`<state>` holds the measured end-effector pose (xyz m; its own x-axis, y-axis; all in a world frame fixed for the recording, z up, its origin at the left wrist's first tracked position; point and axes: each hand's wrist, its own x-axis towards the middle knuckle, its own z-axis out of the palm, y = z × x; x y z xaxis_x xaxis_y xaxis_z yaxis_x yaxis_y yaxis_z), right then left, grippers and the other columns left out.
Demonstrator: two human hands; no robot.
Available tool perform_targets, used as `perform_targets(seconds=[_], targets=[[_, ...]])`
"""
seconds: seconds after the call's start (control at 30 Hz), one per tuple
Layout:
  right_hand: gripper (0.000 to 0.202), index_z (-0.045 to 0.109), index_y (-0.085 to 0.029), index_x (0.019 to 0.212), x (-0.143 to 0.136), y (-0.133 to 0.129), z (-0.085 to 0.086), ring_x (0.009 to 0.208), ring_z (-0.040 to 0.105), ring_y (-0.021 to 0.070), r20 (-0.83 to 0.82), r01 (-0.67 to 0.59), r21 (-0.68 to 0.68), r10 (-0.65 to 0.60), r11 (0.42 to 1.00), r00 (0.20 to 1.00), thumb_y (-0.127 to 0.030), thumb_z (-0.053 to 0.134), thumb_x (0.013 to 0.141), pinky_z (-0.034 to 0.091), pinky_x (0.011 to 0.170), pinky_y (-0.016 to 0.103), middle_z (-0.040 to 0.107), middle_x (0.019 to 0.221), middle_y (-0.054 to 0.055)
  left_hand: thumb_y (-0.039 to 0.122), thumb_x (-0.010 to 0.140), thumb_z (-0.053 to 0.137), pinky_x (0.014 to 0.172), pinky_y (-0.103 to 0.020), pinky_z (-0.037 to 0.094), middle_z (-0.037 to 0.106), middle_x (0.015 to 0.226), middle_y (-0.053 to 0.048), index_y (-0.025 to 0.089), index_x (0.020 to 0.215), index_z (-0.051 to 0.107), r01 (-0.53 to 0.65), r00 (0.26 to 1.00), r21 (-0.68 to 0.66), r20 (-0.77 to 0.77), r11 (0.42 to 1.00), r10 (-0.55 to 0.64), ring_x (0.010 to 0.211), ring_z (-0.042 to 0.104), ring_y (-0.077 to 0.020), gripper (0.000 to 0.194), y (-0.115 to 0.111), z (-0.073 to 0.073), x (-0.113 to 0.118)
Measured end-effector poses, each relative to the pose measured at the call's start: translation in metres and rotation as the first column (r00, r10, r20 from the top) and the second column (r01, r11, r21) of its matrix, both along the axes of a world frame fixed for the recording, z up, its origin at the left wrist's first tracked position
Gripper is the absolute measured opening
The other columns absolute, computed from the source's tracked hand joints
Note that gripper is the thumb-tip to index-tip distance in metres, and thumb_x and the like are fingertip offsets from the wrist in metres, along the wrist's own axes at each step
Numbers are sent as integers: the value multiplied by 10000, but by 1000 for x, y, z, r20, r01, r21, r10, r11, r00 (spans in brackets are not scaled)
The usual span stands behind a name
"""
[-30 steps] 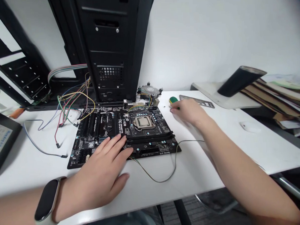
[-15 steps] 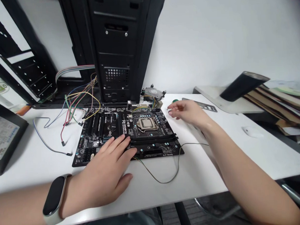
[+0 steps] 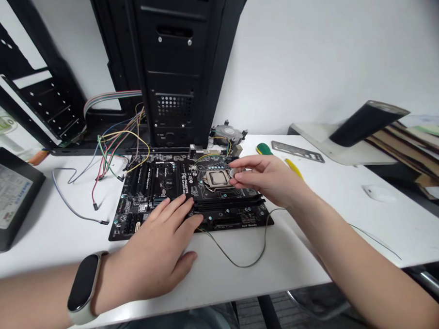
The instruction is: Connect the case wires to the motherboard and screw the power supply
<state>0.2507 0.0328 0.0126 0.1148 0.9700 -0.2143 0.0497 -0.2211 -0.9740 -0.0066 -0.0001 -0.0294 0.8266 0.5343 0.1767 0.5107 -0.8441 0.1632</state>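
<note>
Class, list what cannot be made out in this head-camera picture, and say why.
Head view: silvery disc, partly hidden by the right hand.
Head view: motherboard area covered by the left hand.
Head view: black box, cut off by the left edge; label print too small and blurred.
Head view: computer case, top cut off by the upper edge.

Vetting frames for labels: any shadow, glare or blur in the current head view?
Head view: faint shadow on the white table beside the right forearm; pale sheen at its front edge near the fitness band. Same view: motherboard lettering partly legible, power-supply label smeared, silvery disc in the right fingers without readable detail; picture's top-right corner darkened.
</note>
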Motion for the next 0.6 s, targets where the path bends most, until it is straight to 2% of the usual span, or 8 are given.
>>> perform_targets(seconds=[0.23,0.33,0.4,0.5,0.6], targets=[[185,674,-182,733,-4,1,-3,648,670,115,105,-48,6,48,999,993,-221,751,570,557,657,245,693,641,0,311,897,489,1064,-648,368,484,1423,-225,111,1315,532,-10,1000,-31,-7,999,10,1366,391,-426,465,0,1,2],[185,614,-192,685,-8,0,-2,599,627,107,197,-103,54,91,993,976,-261,744,573,512,619,252,668,611,-16,315,898,489,1079,-644,351,469,1435,-224,115,1326,520,-14,1000,-45,-12,999,14,1383,367,-422,474,0,1,3],[191,596,-192,679,-11,0,-1,567,580,104,297,-148,125,105,981,949,-285,736,589,466,570,254,629,580,-27,330,907,476,1086,-636,346,452,1448,-228,117,1336,508,-13,1000,-49,-13,999,12,1390,356,-420,480,0,1,3],[168,662,-180,756,-20,3,4,580,548,110,442,-206,221,90,953,892,-292,701,637,440,553,266,631,634,-7,360,925,448,1099,-616,338,435,1461,-231,117,1342,495,-7,1000,-47,-5,999,7,1397,348,-410,484,-1,-2,2],[136,696,-167,771,-34,10,15,598,557,115,529,-299,238,135,924,838,-262,654,683,440,551,269,665,710,27,374,938,423,1110,-603,325,436,1462,-224,117,1343,485,0,1000,-35,16,999,0,1401,343,-403,484,-2,-4,1]])
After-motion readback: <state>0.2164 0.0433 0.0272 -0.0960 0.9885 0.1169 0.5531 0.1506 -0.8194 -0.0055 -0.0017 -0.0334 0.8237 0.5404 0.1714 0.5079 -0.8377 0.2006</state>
